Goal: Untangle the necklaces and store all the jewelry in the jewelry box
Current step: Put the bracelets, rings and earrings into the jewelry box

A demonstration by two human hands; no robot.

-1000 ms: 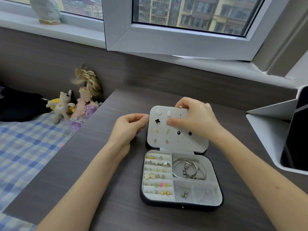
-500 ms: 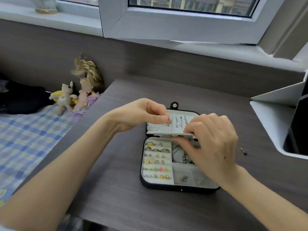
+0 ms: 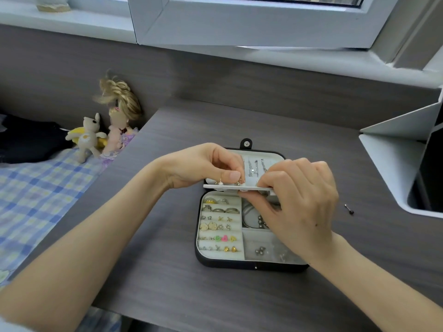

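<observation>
Bench of dark grey wood grain [image 3: 167,279] carries the open black jewelry box with cream lining [image 3: 251,264]. Its white earring panel [image 3: 230,187], upright a second ago, now lies folded nearly flat over the tray — necklaces [image 3: 254,167] show in the lid behind. Left hand [image 3: 203,166] pinches the panel's upper edge; right hand [image 3: 304,204] pinches its right end. One small dark stud [image 3: 349,209] lies on the bench, unstored — closing looks premature.

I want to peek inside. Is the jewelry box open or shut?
Open. The jewelry box shows rings and earrings in its tray, and its lid lies back.
</observation>
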